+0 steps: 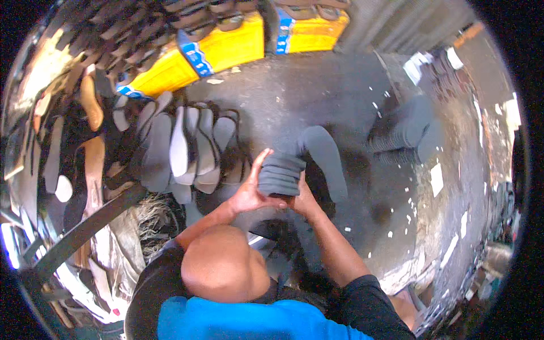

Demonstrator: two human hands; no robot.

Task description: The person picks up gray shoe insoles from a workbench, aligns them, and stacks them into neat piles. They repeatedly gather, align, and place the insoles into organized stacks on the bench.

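Both hands grip a short stack of dark grey foam soles (280, 177), held end-on so that several layered edges face up. My left hand (250, 191) wraps its left side, thumb stretched along the edge. On the other side, my right hand (301, 199) closes round the lower right corner, its fingers partly hidden. Just right of the stack lies a single long grey sole (326, 156). A row of grey and pale soles (195, 141) rests on the floor to the left.
Yellow boxes (229, 48) with blue bands stand at the far side, dark sandals (198, 17) on top. More grey sole stacks (402, 133) lie to the right. White scraps (436, 178) are scattered about the floor (283, 85). A dark wooden beam (85, 229) crosses the lower left.
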